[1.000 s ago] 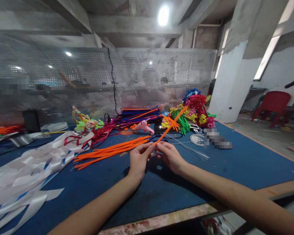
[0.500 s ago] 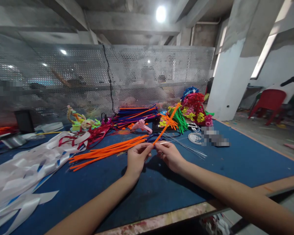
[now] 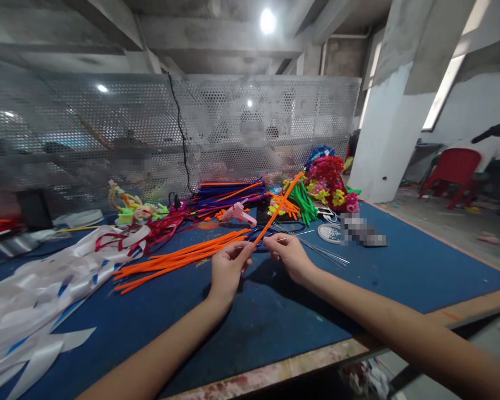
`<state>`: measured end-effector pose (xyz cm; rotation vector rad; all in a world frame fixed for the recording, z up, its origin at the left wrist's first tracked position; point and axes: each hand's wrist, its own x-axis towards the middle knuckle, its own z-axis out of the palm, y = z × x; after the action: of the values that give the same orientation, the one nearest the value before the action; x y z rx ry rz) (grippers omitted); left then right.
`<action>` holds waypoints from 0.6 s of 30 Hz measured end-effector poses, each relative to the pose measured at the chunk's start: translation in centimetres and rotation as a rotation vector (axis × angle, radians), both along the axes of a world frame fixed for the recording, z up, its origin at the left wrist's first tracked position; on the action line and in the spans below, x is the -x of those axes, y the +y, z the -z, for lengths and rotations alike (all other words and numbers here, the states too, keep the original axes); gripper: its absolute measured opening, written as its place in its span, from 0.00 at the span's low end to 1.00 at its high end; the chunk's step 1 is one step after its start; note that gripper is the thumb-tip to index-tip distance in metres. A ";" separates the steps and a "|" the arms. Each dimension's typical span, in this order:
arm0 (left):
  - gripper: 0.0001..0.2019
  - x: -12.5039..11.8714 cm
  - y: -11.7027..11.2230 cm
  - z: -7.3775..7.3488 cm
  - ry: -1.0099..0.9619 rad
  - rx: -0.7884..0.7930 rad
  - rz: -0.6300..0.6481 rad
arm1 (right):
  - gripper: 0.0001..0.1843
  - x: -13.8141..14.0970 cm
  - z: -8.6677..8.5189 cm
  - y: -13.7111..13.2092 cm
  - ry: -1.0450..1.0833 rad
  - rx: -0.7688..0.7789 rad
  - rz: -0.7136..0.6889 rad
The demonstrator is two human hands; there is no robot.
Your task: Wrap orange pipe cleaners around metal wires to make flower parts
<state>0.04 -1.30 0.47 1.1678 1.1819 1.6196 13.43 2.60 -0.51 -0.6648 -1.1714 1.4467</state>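
My left hand (image 3: 227,272) is closed in a pinch on the lower end of an orange pipe cleaner (image 3: 278,210), which slants up and to the right. Pinched between the fingers of my right hand (image 3: 291,258) is a thin metal wire (image 3: 302,233), its end sticking out to the right. The two hands are a short way apart above the table. Beside my left hand lies a bundle of orange pipe cleaners (image 3: 179,258). Several loose straight wires (image 3: 331,256) rest just beyond my right hand. Where the wire meets the pipe cleaner is too small to tell.
A pink glue gun (image 3: 238,213) lies behind my hands, near a pile of dark blue pipe cleaners (image 3: 229,191). White ribbons (image 3: 37,283) spread over the left side. A dish of white beads (image 3: 330,233) and colourful fuzzy flowers (image 3: 325,175) are at the right. Perforated metal panels (image 3: 233,128) stand behind.
My hands have drawn slightly apart, and more of the wire now shows to the right of my right hand. The view has shifted a little.
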 end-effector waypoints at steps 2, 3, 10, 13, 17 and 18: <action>0.14 -0.1 -0.1 0.1 0.027 0.007 0.026 | 0.15 0.3 -0.1 -0.3 -0.019 -0.020 0.012; 0.14 -0.2 -0.1 0.1 0.041 0.011 0.044 | 0.14 0.5 -0.1 -0.4 -0.024 -0.029 0.009; 0.15 0.0 0.0 0.0 0.008 0.002 0.040 | 0.14 -0.6 -0.4 0.4 -0.105 -0.084 -0.036; 0.15 0.1 0.0 0.0 0.023 -0.001 0.035 | 0.12 -1.2 -0.5 0.9 -0.166 -0.160 -0.039; 0.14 0.0 -0.3 -0.1 0.094 0.004 0.038 | 0.11 -0.9 -0.6 0.5 -0.152 -0.185 -0.071; 0.14 0.0 -0.4 -0.1 0.112 0.003 0.049 | 0.11 -0.7 -0.6 0.3 -0.139 -0.174 -0.085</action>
<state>0.02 -1.70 0.57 1.2901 1.2165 1.5325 14.18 2.91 0.12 -0.6083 -1.4310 1.3668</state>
